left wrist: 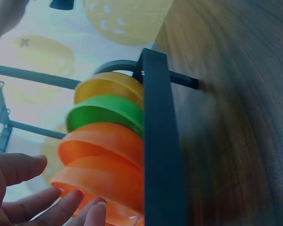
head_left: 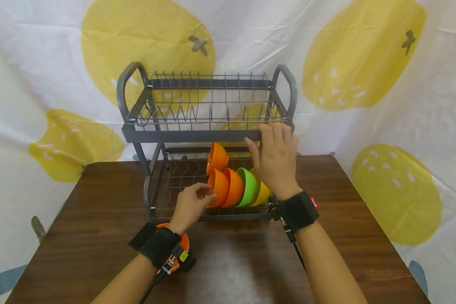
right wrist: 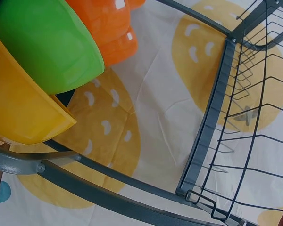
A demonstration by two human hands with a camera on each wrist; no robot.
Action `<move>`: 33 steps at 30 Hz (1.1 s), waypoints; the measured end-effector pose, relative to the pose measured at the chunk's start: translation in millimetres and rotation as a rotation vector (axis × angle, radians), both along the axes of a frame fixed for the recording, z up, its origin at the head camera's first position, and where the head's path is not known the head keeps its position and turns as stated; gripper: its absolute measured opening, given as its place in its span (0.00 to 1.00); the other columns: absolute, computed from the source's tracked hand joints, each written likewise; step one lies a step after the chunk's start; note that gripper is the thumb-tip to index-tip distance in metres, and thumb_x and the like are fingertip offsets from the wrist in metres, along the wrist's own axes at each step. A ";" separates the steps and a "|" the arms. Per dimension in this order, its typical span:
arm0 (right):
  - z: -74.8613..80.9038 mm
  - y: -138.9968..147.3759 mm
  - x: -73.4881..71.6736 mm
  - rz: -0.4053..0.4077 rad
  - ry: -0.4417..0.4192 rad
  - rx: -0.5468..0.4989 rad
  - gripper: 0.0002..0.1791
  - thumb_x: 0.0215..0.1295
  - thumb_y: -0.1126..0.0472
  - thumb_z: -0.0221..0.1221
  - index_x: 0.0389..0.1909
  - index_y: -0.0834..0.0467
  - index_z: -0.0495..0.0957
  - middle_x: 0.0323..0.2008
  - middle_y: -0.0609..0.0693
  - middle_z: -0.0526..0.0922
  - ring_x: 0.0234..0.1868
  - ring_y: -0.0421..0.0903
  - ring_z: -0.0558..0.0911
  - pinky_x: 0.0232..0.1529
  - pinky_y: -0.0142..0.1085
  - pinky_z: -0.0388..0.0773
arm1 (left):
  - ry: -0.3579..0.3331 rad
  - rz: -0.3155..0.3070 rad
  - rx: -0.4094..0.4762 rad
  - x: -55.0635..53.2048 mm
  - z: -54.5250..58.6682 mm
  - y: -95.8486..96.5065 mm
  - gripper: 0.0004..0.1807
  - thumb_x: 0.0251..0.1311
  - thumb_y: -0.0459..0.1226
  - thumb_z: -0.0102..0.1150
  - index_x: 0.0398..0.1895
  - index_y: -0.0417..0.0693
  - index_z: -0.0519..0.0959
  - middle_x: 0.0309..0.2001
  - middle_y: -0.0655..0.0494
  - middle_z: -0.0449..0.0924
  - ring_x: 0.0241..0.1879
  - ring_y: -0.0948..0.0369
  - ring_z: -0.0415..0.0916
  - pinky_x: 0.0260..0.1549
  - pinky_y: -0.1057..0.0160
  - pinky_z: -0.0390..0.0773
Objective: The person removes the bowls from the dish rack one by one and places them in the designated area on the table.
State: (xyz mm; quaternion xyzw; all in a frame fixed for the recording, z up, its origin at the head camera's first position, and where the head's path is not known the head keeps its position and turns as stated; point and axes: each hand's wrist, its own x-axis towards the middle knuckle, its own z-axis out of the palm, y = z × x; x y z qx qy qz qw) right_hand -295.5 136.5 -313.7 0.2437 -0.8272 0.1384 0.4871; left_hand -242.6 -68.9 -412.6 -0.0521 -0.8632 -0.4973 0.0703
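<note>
On the lower shelf of a dark grey two-tier dish rack [head_left: 191, 136], tilted bowls stand in a row: a near orange bowl [head_left: 219, 188], a second orange bowl [head_left: 234, 188], a green bowl [head_left: 250, 188] and a yellow bowl [head_left: 263, 195]. Another orange bowl [head_left: 218, 157] sits behind them. My left hand [head_left: 193, 202] is at the near orange bowl, thumb and fingers spread apart; in the left wrist view its fingertips [left wrist: 75, 194] are by the rim, contact unclear. My right hand [head_left: 275, 156] grips the upper tier's front rail, fingers over it and thumb in front.
An orange bowl [head_left: 184, 241] lies on the brown wooden table [head_left: 80, 236], partly hidden under my left wrist. The upper wire basket [head_left: 213, 101] has upright prongs and looped side handles. A white cloth with yellow fruit prints [head_left: 247, 25] hangs behind the rack.
</note>
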 end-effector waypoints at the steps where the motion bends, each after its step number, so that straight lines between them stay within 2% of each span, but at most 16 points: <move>1: -0.1 -0.5 0.0 0.000 -0.001 -0.001 0.21 0.68 0.47 0.47 0.47 0.61 0.66 0.38 0.57 0.67 0.43 0.56 0.63 0.34 0.49 0.58 | -0.013 0.001 0.006 -1.4 -1.2 1.5 0.18 0.56 0.40 0.61 0.46 0.38 0.78 0.39 0.47 0.81 0.31 0.56 0.77 0.28 0.61 0.79; 5: -0.7 -1.2 -0.2 0.003 0.005 -0.008 0.20 0.68 0.47 0.47 0.47 0.61 0.66 0.38 0.57 0.67 0.43 0.56 0.64 0.34 0.49 0.58 | -0.063 0.001 0.025 -6.3 -5.8 8.0 0.19 0.57 0.39 0.60 0.48 0.35 0.77 0.39 0.43 0.81 0.25 0.52 0.78 0.21 0.64 0.79; 9: -0.9 -1.0 -0.8 0.002 0.010 -0.009 0.20 0.68 0.47 0.47 0.47 0.60 0.66 0.38 0.57 0.67 0.42 0.56 0.64 0.34 0.48 0.58 | -0.097 -0.001 0.043 -11.9 -10.2 12.8 0.19 0.57 0.38 0.59 0.48 0.34 0.76 0.39 0.41 0.81 0.22 0.52 0.79 0.21 0.62 0.80; 12: -0.9 -0.8 -0.8 0.002 0.011 -0.004 0.20 0.68 0.47 0.47 0.47 0.61 0.66 0.38 0.57 0.68 0.42 0.56 0.64 0.34 0.48 0.58 | -0.111 0.003 0.051 -15.3 -13.4 15.8 0.15 0.59 0.38 0.58 0.44 0.36 0.79 0.36 0.42 0.81 0.20 0.53 0.78 0.22 0.60 0.80; 16: -0.9 -0.4 -0.4 0.004 0.009 -0.001 0.20 0.68 0.47 0.47 0.47 0.61 0.66 0.39 0.57 0.68 0.42 0.56 0.63 0.33 0.48 0.58 | -0.111 0.016 0.053 -18.2 -16.6 19.3 0.10 0.60 0.37 0.56 0.36 0.37 0.81 0.31 0.43 0.81 0.21 0.52 0.78 0.21 0.61 0.80; 21: -0.4 -0.5 -0.3 0.005 0.013 -0.001 0.20 0.68 0.47 0.47 0.47 0.61 0.66 0.39 0.57 0.68 0.43 0.56 0.64 0.34 0.49 0.58 | -0.118 0.048 0.075 -19.6 -17.4 22.5 0.10 0.61 0.36 0.56 0.33 0.37 0.81 0.31 0.42 0.81 0.24 0.50 0.79 0.20 0.64 0.79; 26: 0.3 -0.6 -0.8 0.006 0.016 -0.003 0.20 0.69 0.47 0.47 0.47 0.61 0.67 0.39 0.57 0.68 0.43 0.56 0.64 0.34 0.49 0.58 | -0.123 0.071 0.103 -19.1 -15.9 24.0 0.10 0.61 0.37 0.56 0.30 0.36 0.80 0.30 0.43 0.79 0.25 0.49 0.79 0.23 0.61 0.80; 29: 0.2 -0.1 -0.9 0.005 0.017 -0.007 0.20 0.68 0.48 0.47 0.47 0.61 0.67 0.39 0.57 0.68 0.43 0.56 0.64 0.34 0.48 0.58 | -0.144 0.066 0.176 -18.4 -14.2 22.7 0.11 0.61 0.36 0.55 0.30 0.34 0.80 0.32 0.42 0.78 0.28 0.49 0.78 0.27 0.57 0.81; 33: -0.2 0.0 -0.6 0.010 0.016 -0.007 0.19 0.68 0.48 0.47 0.47 0.61 0.66 0.39 0.57 0.68 0.43 0.56 0.64 0.34 0.48 0.58 | -0.197 0.061 0.364 -17.7 -11.9 17.1 0.12 0.62 0.35 0.54 0.37 0.31 0.79 0.39 0.39 0.76 0.36 0.50 0.77 0.32 0.52 0.80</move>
